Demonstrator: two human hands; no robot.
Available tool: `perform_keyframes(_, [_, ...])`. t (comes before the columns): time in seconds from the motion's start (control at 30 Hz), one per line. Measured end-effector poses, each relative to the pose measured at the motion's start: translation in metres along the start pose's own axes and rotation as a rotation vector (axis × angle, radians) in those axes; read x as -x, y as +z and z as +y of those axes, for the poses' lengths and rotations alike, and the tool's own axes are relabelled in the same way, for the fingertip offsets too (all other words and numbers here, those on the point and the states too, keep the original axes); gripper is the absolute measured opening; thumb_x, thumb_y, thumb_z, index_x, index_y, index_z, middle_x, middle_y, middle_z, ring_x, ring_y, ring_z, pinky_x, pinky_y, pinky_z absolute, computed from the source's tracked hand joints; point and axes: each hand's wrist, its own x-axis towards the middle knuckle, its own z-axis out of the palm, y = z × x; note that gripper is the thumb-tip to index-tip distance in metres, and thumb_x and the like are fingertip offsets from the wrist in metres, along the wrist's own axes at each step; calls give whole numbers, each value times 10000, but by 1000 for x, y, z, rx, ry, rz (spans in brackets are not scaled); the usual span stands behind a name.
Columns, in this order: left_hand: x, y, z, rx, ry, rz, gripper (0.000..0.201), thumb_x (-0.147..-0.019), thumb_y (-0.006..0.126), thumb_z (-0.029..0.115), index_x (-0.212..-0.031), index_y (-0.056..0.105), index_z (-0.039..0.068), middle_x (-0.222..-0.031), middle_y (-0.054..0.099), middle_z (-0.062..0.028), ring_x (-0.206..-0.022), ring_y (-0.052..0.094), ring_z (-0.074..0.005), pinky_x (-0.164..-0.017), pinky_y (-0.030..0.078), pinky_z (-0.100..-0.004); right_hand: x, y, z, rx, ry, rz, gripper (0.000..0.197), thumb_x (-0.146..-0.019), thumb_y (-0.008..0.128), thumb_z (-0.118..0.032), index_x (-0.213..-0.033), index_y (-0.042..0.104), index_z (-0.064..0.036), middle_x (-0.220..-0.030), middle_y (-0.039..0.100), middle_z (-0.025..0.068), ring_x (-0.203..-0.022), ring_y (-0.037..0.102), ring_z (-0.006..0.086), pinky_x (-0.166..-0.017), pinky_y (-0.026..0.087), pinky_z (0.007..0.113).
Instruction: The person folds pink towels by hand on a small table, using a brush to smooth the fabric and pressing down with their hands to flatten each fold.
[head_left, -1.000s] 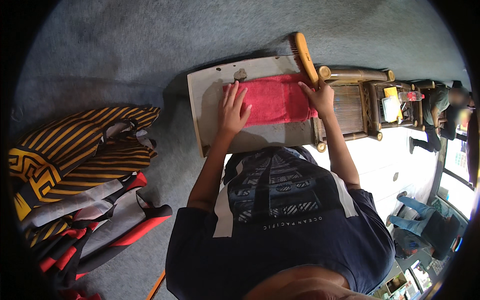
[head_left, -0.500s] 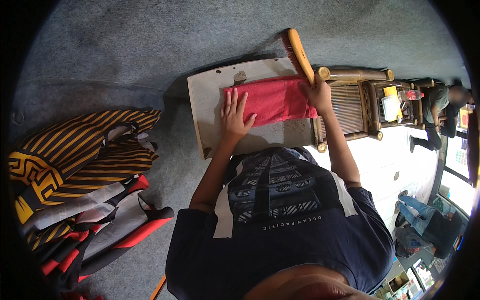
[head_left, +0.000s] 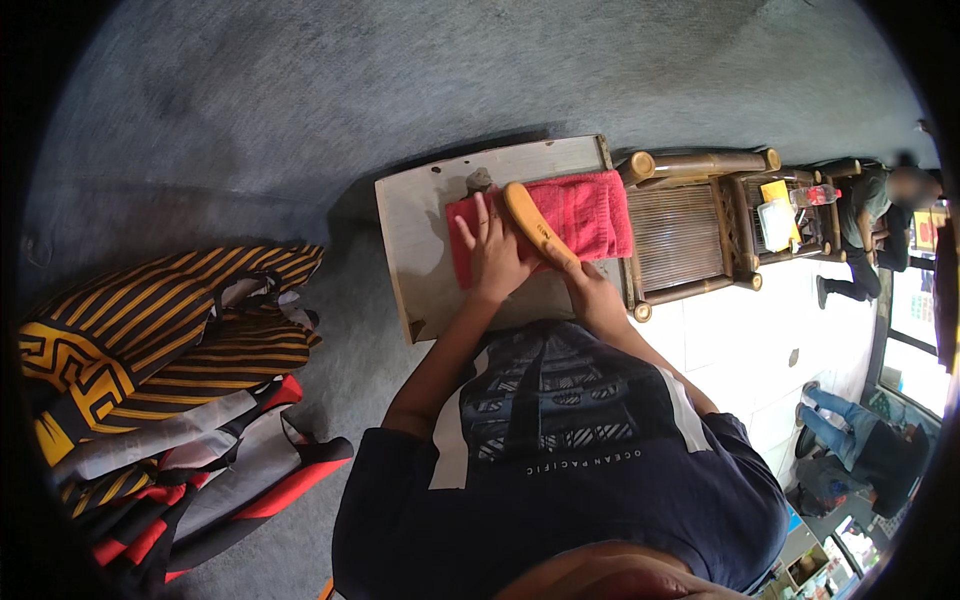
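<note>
**Brush Moving In Over Red Towel**

Coming away from the bench's far right corner, where it was jutting past the edge half a second ago, a wooden-handled brush [head_left: 538,225] is now slanting over the middle of a folded red towel [head_left: 592,215]. The right hand [head_left: 597,302] is grasping the brush by its near end, fingers closed around the handle, and is no longer resting at the towel's right end. The left hand [head_left: 497,258], now farther right, is spreading its fingers, grasping nothing, over the towel's left part, just beside the brush. Most of the bristles are hiding from view; whether they are touching the cloth cannot be told.

The towel is lying on the pale, chipped bench [head_left: 415,230]. A bamboo frame [head_left: 680,235] is standing against the bench's right end; farther along, a bottle with a red label [head_left: 820,195] is sitting near a yellow item [head_left: 775,192]. At left, striped black-and-yellow fabric [head_left: 190,290] is lying in a heap.
</note>
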Motion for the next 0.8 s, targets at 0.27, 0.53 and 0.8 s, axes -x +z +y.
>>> perform_keyframes(0.27, [9, 6, -17, -32, 26, -27, 784, -782, 619, 563, -1463, 344, 290, -1558, 191, -141, -1436, 127, -388, -1100, 54, -660, 22, -11, 41, 346, 350, -25, 736, -859, 451, -46, -1451, 254, -437, -841, 598, 188, -684, 653, 373, -626, 546, 482])
perform_keyframes(0.53, [9, -1, -24, -16, 62, 1, 740, -810, 603, 498, -1462, 350, 258, -1545, 235, -134, -1425, 198, -347, -1125, 111, -601, 20, -53, 33, 307, 497, 75, 575, -952, 450, -145, -1451, 292, -382, -876, 613, 231, -732, 649, 403, -637, 524, 498])
perform_keyframes(0.8, [19, -2, -41, -32, 48, 33, 703, -834, 590, 428, -1458, 358, 203, -1540, 251, -129, -1414, 245, -317, -1123, 165, -573, 30, -15, 1, 70, 93, 292, 486, -919, 497, -69, -1366, 473, -256, -817, 603, 216, -720, 626, 408, -627, 496, 460])
